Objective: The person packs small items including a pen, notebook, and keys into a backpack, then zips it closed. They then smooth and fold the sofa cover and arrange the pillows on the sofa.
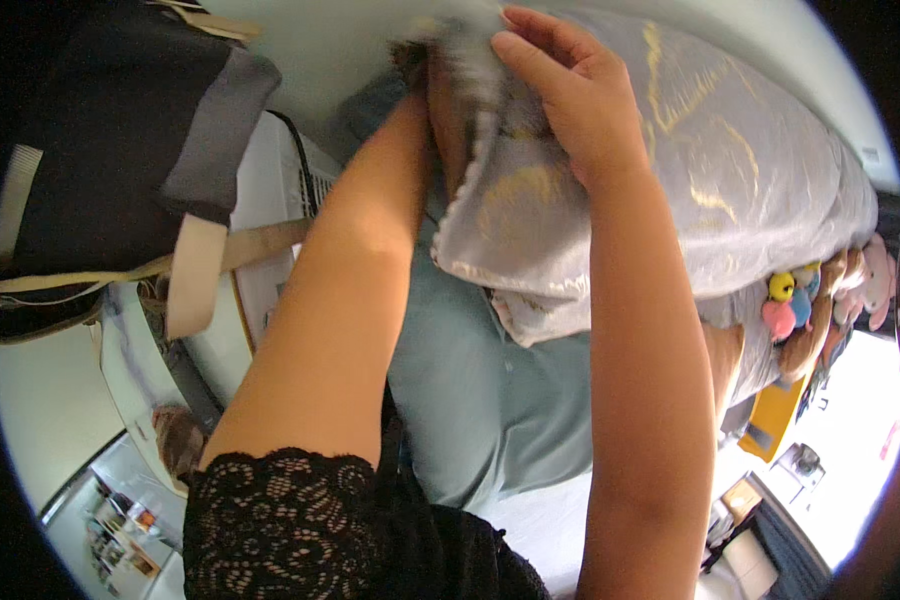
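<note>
A grey quilt (pixel 710 160) with a gold leaf-like pattern and a pale bobbled trim spreads from the top middle to the right. My right hand (pixel 585 95) is closed in a pinch near its raised upper edge, thumb against fingers. My left arm (pixel 360 230) reaches up to the quilt's left edge, where cloth and motion blur conceal the left hand and its fingers. Beneath the quilt lies a blue-green sheet (pixel 470 340), wrinkled toward the front.
A black and grey fabric bag (pixel 120 140) with a beige strap (pixel 195 275) takes up the upper left. Beside it stands a white cabinet-like surface (pixel 265 190). Small plush toys (pixel 785 310) sit at the far right near a yellow box (pixel 770 415). A pale wall borders the top.
</note>
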A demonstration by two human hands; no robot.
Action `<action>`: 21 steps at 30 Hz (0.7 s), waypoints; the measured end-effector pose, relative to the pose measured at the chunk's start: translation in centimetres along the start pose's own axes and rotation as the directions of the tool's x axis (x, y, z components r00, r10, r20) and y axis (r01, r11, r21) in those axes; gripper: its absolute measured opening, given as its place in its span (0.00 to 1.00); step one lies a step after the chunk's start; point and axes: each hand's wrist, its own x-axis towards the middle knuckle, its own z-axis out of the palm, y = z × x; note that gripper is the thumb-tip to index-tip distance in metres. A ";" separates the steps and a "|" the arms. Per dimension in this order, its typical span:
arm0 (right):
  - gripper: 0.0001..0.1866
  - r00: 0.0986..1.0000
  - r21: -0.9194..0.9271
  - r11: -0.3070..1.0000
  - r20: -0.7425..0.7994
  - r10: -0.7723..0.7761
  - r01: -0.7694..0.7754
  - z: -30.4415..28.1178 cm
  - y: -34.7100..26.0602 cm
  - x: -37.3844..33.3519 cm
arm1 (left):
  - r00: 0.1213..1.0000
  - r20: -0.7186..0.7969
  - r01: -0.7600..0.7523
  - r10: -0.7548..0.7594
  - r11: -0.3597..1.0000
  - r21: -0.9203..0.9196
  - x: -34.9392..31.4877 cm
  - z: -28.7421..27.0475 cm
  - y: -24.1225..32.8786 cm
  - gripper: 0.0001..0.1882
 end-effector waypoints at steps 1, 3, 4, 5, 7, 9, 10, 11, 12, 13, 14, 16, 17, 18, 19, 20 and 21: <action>0.24 0.998 0.118 0.992 -0.033 0.050 -0.046 -0.7 -0.6 -1.7 | 1.000 0.004 -0.011 0.011 1.000 0.029 0.0 -0.6 -0.1 0.14; 0.19 0.982 0.344 0.930 -0.089 0.168 -0.128 -2.7 -0.4 -5.6 | 0.999 0.029 -0.029 0.027 0.997 0.066 -0.2 -0.8 -0.5 0.14; 0.15 0.967 0.458 0.875 -0.106 0.230 -0.157 -3.9 0.7 -8.2 | 0.999 0.039 -0.034 0.030 0.995 0.092 -0.6 -1.4 -1.4 0.14; 0.13 0.943 0.450 0.859 -0.095 0.319 -0.245 -5.4 2.4 -12.2 | 0.999 0.039 -0.042 0.037 0.991 0.128 -0.2 -2.9 -2.2 0.14; 0.11 0.787 0.326 0.805 -0.222 0.575 -0.496 -9.3 8.0 -22.5 | 0.996 0.057 -0.072 0.064 0.987 0.144 0.1 -2.8 -2.2 0.14; 0.13 0.649 -0.056 0.711 -0.466 0.602 -0.700 -13.0 17.9 -35.8 | 0.994 0.065 -0.094 0.085 0.984 0.149 0.1 -2.8 -2.2 0.14; 0.18 0.470 -0.195 0.438 -0.531 0.705 -0.878 -13.5 20.0 -40.8 | 0.994 0.064 -0.100 0.090 0.981 0.168 0.1 -3.3 -2.7 0.14; 0.20 0.496 -0.344 0.359 -0.549 0.673 -0.867 -13.0 22.6 -44.6 | 0.994 0.047 -0.110 0.103 0.974 0.197 0.6 -5.1 -2.9 0.14; 0.22 0.504 -0.485 0.228 -0.576 0.644 -0.844 -12.7 23.5 -47.0 | 0.994 0.050 -0.107 0.099 0.974 0.200 0.0 -5.0 -3.6 0.14; 0.25 0.572 -0.558 0.227 -0.584 0.576 -0.798 -12.8 25.0 -48.7 | 0.993 0.059 -0.112 0.103 0.975 0.191 -0.2 -4.3 -4.0 0.14; 0.28 0.645 -0.628 0.236 -0.570 0.509 -0.742 -11.9 26.1 -48.7 | 0.993 0.051 -0.114 0.106 0.973 0.201 -0.3 -4.9 -4.4 0.14; 0.27 0.786 -0.735 0.297 -0.513 0.345 -0.610 -9.4 27.4 -44.7 | 0.992 0.016 -0.125 0.125 0.961 0.248 -0.1 -8.2 -4.8 0.14; 0.23 0.833 -0.783 0.288 -0.495 0.246 -0.551 -9.5 27.8 -42.9 | 0.993 0.019 -0.117 0.115 0.964 0.237 -0.5 -8.2 -5.9 0.14; 0.19 0.831 -0.801 0.248 -0.477 0.287 -0.546 -9.6 30.1 -42.4 | 0.992 0.019 -0.128 0.127 0.964 0.233 -0.7 -8.2 -5.5 0.14; 0.15 0.828 -0.819 0.212 -0.454 0.330 -0.533 -9.4 32.4 -42.2 | 0.991 0.018 -0.130 0.129 0.963 0.237 -1.0 -8.5 -5.5 0.14; 0.12 0.822 -0.837 0.177 -0.430 0.374 -0.518 -9.4 34.4 -42.4 | 0.990 0.020 -0.138 0.138 0.963 0.232 -1.2 -8.7 -5.5 0.14; 0.08 0.838 -0.826 0.243 -0.410 0.360 -0.508 -9.9 35.3 -42.6 | 0.991 0.025 -0.137 0.135 0.966 0.221 -1.3 -8.3 -6.1 0.14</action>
